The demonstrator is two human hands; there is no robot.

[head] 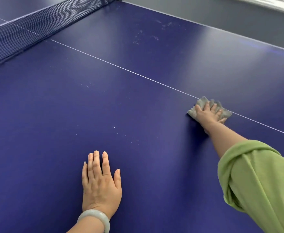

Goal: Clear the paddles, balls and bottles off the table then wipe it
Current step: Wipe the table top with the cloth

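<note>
Table (137, 73) with net (37, 26): right hand (208, 115) presses grey cloth (200, 103) with straight fingers (213, 108), left hand (100, 184) lies flat.

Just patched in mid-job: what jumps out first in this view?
The right hand presses a grey cloth onto the blue table, right on its white centre line. The left hand lies flat on the table in the near foreground. Pale specks dot the surface beyond the line, toward the net.

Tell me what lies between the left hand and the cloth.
Head view: between left hand and cloth, only bare blue table with a few pale specks.
</note>
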